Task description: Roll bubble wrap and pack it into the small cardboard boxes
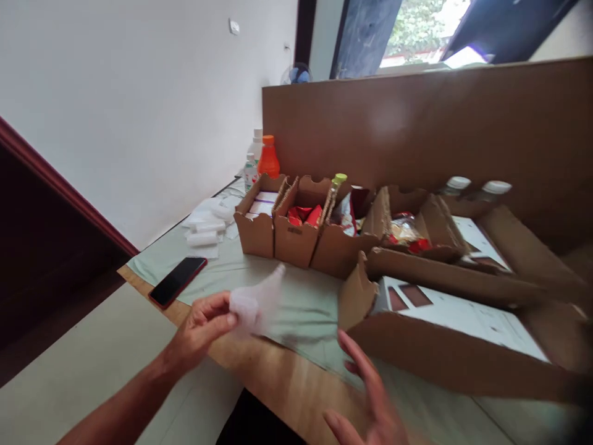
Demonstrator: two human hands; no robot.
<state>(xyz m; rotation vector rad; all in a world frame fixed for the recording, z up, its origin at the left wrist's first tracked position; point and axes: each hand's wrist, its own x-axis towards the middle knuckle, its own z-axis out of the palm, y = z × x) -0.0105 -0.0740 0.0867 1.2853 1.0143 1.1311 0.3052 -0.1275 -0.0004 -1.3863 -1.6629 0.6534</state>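
Note:
My left hand (206,324) pinches a sheet of thin, translucent white wrap (254,303) over the table's front edge; it looks like foam or plastic and its far end is blurred. My right hand (368,395) is apart from it at the lower right, thumb and fingers spread, with nothing between them. Just beyond that hand stands a long cardboard box (417,346) with a white carton (458,315) inside. More rolled and flat pieces of white wrap (206,225) lie at the table's left side.
A dark phone (178,281) lies near the left front edge. Several cardboard bins (257,238) stand in a row, holding cartons and red packets (306,216). Behind them are an orange bottle (269,157), clear bottles and a tall cardboard panel (417,130).

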